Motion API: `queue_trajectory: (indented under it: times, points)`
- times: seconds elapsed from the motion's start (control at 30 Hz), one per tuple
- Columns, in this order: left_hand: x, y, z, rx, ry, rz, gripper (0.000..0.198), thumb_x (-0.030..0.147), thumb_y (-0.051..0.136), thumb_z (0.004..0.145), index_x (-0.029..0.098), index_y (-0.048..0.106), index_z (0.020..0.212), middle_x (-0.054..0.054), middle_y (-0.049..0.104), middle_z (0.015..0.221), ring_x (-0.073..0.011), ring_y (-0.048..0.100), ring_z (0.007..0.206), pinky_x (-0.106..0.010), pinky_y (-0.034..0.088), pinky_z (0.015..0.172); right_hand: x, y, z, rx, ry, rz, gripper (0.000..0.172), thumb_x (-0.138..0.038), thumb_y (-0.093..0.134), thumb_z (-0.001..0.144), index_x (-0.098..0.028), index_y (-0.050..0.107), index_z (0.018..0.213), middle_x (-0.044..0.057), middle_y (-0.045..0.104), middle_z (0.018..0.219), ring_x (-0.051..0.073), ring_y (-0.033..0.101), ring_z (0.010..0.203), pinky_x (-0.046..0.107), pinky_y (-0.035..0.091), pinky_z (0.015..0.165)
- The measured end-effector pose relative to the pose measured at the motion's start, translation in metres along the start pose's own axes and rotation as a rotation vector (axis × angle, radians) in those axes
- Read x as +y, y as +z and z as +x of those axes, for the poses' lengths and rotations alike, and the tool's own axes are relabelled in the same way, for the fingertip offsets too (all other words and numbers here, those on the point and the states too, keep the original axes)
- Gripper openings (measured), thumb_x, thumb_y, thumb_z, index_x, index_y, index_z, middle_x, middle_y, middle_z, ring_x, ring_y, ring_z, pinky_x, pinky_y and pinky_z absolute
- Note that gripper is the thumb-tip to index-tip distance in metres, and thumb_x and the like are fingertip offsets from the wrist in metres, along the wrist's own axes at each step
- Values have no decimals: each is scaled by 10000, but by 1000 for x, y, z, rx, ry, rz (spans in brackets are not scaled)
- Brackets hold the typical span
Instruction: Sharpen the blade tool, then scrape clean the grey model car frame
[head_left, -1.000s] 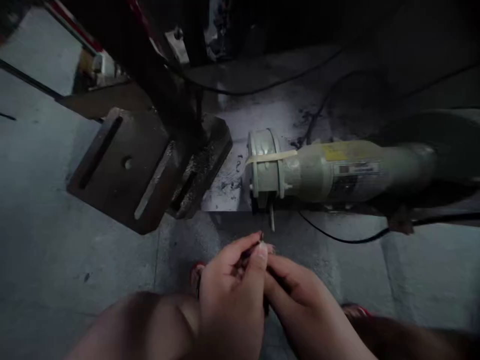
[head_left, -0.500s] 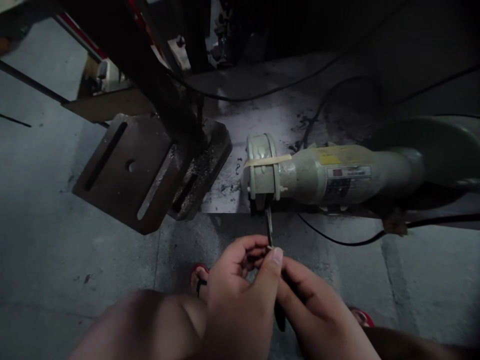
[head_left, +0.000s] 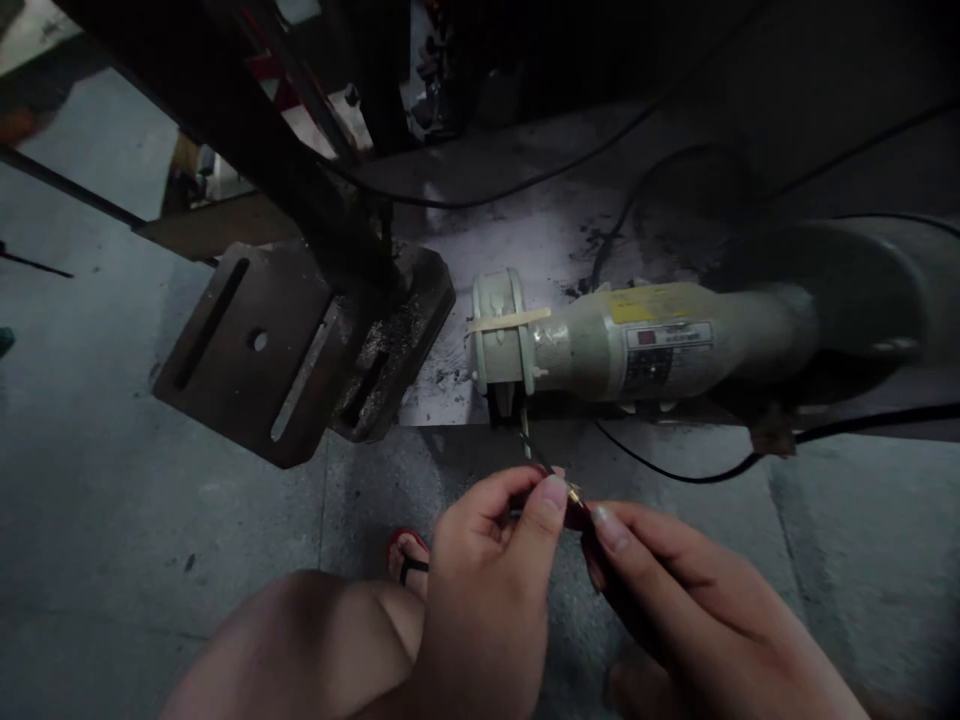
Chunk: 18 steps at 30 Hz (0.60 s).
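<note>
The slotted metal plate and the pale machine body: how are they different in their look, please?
The slotted metal plate is flat, dark and angular, while the pale machine body is long and round. The plate has slots and a hole; the body has a yellow patch, a printed label and a tan band. Both show wear or grime.

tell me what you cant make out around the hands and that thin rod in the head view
In the head view:
- the gripped end of the thin dark rod: covered by the fingers of the left hand and right hand
- the dark red piece: mostly hidden by the right fingers, kind unclear
- the print on the label of the grey-green cylinder: too small to read
- the dark housing: lost in shadow, cut off by the right edge
</note>
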<state>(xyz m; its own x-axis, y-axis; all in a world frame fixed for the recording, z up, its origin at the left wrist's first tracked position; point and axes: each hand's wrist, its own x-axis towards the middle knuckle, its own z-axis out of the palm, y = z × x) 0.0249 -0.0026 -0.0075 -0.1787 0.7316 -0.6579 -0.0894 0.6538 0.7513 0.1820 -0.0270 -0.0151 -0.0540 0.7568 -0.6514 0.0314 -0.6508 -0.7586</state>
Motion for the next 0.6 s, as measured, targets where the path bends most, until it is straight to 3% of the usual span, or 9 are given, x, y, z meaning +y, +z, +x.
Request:
queue_trajectory:
  times: [0.1, 0.2, 0.3, 0.43, 0.6]
  points:
    - [-5, 3, -1, -82, -20, 6, 388, 579, 825, 1112, 221, 975, 1108, -139, 967, 1184, -333, 900, 1159, -474, 694, 1120, -7, -8, 3, 19, -50, -102, 487, -778, 774, 1100, -332, 969, 1082, 83, 876, 878, 344, 899, 1047, 377, 772, 919]
    - [-12, 8, -2, -145, -112, -94, 472, 645, 800, 1137, 210, 972, 1203, -166, 955, 1294, -374, 879, 1296, -533, 653, 1230, -7, -13, 9, 16, -64, -171, 446, -734, 779, 1082, -338, 983, 1113, 97, 953, 1075, 339, 933, 1080, 386, 783, 966]
    - [-19, 11, -1, -168, -166, -194, 470, 638, 886, 1086, 197, 956, 1233, -173, 941, 1344, -367, 870, 1312, -518, 654, 1233, -5, -13, 16, -5, -63, -188, 460, -708, 715, 1089, -338, 986, 1115, 103, 971, 1156, 336, 950, 1067, 401, 790, 954]
    - [-25, 10, 2, -148, -162, -247, 453, 635, 909, 1073, 200, 949, 1191, -143, 935, 1318, -325, 867, 1278, -466, 660, 1200, -4, -7, 22, -35, -96, -157, 433, -640, 666, 1116, -345, 983, 1134, 96, 972, 1221, 330, 944, 1133, 438, 774, 1050]
    - [-26, 9, 4, -98, -182, -231, 406, 606, 902, 1085, 209, 950, 1155, -120, 934, 1301, -286, 859, 1239, -423, 667, 1157, -3, 3, 24, -61, -69, -73, 428, -622, 653, 1127, -345, 976, 1091, 82, 968, 1191, 314, 923, 1052, 444, 768, 977]
